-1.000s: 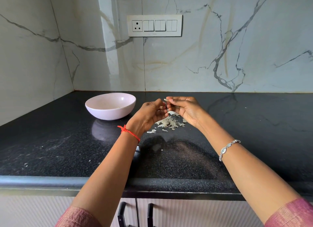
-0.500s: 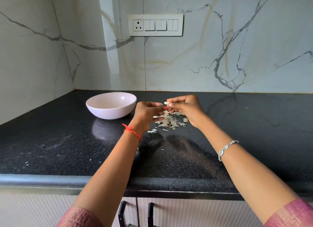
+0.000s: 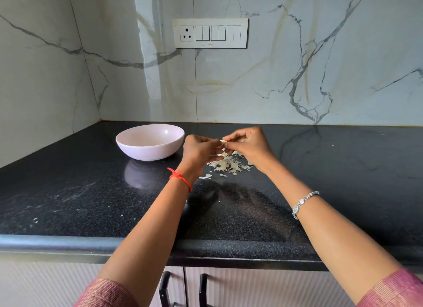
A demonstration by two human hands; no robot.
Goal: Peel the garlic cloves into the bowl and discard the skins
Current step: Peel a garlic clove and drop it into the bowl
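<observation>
Left hand (image 3: 200, 149) regrips smooth pale clove (image 3: 223, 142) above papery skins (image 3: 229, 166).

Between your fingers (image 3: 231, 137), garlic clove (image 3: 223, 141): pale, smooth, slight sheen. Just below fingers, skins (image 3: 229, 166): thin, papery, matt, crinkled. Left of fingers, bowl (image 3: 148, 149): pale pink, glazed, glossy, ceramic by look. Under them, countertop (image 3: 343, 169): black speckled stone, polished, mirror-bright. Beyond fingers, wall (image 3: 297, 77): veined marble-look slabs, glossy. On your wrists: red thread (image 3: 180, 177), silvery metal bracelet (image 3: 302, 202). Your sleeves (image 3: 393, 290): pink woven cloth, matt.
</observation>
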